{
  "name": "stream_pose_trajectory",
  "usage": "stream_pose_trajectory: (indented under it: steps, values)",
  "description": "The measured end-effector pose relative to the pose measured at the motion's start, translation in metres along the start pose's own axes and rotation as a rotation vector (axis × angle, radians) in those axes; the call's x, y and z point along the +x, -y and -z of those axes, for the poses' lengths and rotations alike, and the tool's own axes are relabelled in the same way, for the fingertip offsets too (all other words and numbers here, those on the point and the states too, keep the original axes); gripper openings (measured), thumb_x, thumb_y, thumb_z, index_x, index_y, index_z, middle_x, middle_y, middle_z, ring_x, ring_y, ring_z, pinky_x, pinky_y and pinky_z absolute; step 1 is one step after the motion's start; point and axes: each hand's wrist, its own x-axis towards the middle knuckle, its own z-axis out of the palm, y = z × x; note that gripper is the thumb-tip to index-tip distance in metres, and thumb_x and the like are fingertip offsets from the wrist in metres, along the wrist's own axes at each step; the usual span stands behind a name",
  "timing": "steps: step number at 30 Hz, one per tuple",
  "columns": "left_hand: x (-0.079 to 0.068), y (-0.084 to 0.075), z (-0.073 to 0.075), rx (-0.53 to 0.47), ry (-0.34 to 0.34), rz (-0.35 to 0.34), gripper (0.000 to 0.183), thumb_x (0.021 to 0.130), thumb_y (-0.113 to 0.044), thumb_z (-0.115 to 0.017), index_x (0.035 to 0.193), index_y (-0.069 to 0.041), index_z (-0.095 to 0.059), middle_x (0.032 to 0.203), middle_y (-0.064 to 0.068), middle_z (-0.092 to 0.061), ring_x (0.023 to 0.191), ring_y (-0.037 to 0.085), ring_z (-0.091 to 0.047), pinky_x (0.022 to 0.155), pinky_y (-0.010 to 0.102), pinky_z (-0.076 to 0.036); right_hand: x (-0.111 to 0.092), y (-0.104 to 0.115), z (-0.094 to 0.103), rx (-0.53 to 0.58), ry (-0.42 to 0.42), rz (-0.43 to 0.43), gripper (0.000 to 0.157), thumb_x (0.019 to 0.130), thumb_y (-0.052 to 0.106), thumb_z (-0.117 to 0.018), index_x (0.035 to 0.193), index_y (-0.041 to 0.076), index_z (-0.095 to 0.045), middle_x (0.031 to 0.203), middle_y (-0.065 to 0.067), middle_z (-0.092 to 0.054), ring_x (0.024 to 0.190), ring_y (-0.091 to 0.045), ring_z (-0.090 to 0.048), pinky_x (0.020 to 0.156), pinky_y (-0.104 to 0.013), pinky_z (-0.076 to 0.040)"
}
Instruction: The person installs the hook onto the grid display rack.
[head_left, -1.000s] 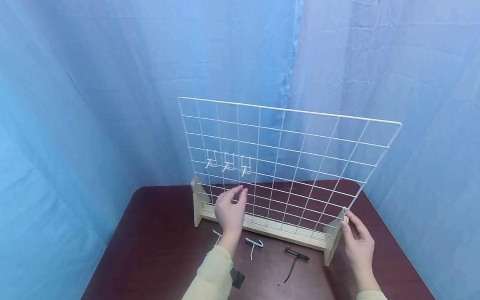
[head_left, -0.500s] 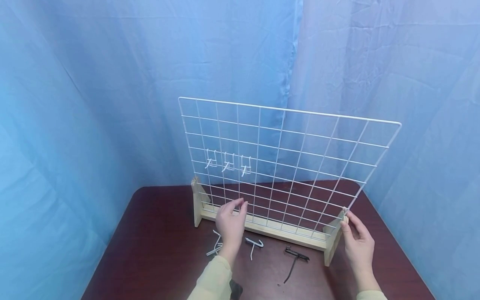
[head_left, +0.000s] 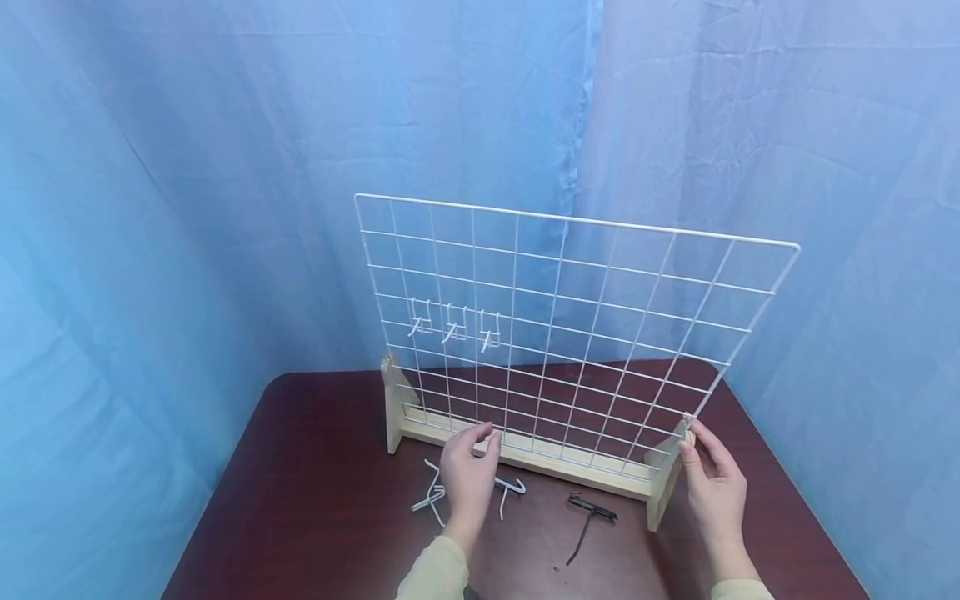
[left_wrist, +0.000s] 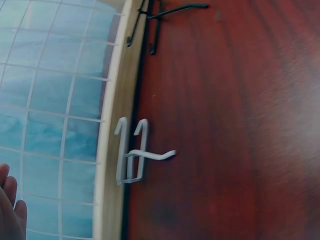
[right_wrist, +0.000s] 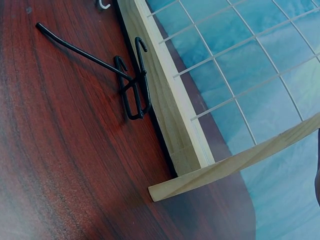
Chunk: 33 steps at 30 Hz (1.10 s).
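Wire grid (head_left: 556, 295): white, standing upright over the middle of the table; its lower edge meets the wooden base bar (head_left: 570, 467), which appears to carry the weight.
End supports: left end piece (head_left: 393, 408) and right end piece (head_left: 662, 497) flank the bar, presumably to prevent tipping.
Hung hooks: three white hooks (head_left: 452, 330) in a row on the grid's left part, looped over one horizontal wire, prongs toward the near side; the loops seem to hold them.
Right hand (head_left: 716, 493): thumb and fingers pinch the upper part of the right end piece, likely to steady the stand.
Left hand (head_left: 467, 475): thumb and forefinger curve toward each other, small gap, nothing visible between; placed at the base bar's near side. Whether it touches the bar, I cannot tell.
Loose white hooks: left loose hook (head_left: 429, 500), possibly more than one, lies left of that hand; right loose hook (head_left: 512, 486) lies to its right, partly covered. Both seem placed for easy reach.
Black hook (head_left: 592, 507): farther right, prong toward the near side, apart from both hands.
Table (head_left: 315, 467): dark red-brown, bearing stand and loose hooks.
Curtain (head_left: 225, 167): blue, around the far side, apparently as a screen.
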Motion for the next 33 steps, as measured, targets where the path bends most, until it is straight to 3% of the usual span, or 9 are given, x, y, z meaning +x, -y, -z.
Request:
stream_pose_trajectory:
  steps: [6,13,17,26,33]
  values:
    - [-0.02,0.01,-0.001,0.035,0.023,0.027,0.016,0.076,-0.01,-0.083,0.091,-0.01,-0.077,0.086,-0.003,-0.074,0.083,0.019,-0.066,0.077,0.038,-0.051,-0.001,0.0,-0.001,-0.012,-0.003,-0.008,0.04,0.092,-0.009,-0.062,0.131,0.002,-0.062,0.127,-0.003,-0.065,0.105,0.007,-0.061,0.086,-0.011,-0.047]
    - [-0.046,0.023,-0.003,0.085,0.053,0.066,0.017,0.075,-0.012,-0.084,0.09,-0.014,-0.076,0.085,-0.009,-0.073,0.084,0.015,-0.066,0.085,0.038,-0.05,-0.001,0.002,-0.001,-0.034,0.003,-0.002,0.039,0.094,-0.005,-0.062,0.132,0.004,-0.062,0.129,-0.005,-0.065,0.106,0.007,-0.06,0.087,-0.011,-0.046]
    - [-0.057,0.033,-0.004,0.099,0.045,0.062,0.02,0.072,-0.011,-0.086,0.089,-0.015,-0.076,0.085,-0.008,-0.073,0.083,0.016,-0.066,0.079,0.037,-0.05,-0.001,0.002,-0.002,-0.041,0.008,-0.001,0.04,0.093,-0.006,-0.062,0.132,0.002,-0.062,0.129,-0.004,-0.064,0.107,0.007,-0.059,0.088,-0.011,-0.046]
    - [-0.076,0.044,-0.002,0.119,0.044,0.012,0.023,0.068,-0.006,-0.087,0.088,-0.011,-0.076,0.084,-0.005,-0.073,0.08,0.017,-0.066,0.075,0.036,-0.052,-0.001,0.01,-0.002,-0.004,0.002,-0.005,0.039,0.092,-0.012,-0.06,0.13,-0.003,-0.061,0.126,-0.001,-0.066,0.105,0.008,-0.06,0.087,-0.012,-0.047]
    - [-0.084,0.046,-0.002,0.159,0.097,0.058,0.026,0.068,-0.009,-0.087,0.091,-0.014,-0.076,0.086,-0.007,-0.073,0.081,0.017,-0.066,0.075,0.036,-0.052,0.0,0.006,-0.001,-0.001,-0.007,-0.011,0.04,0.092,-0.011,-0.061,0.13,0.001,-0.063,0.128,-0.006,-0.065,0.105,0.007,-0.061,0.087,-0.012,-0.047]
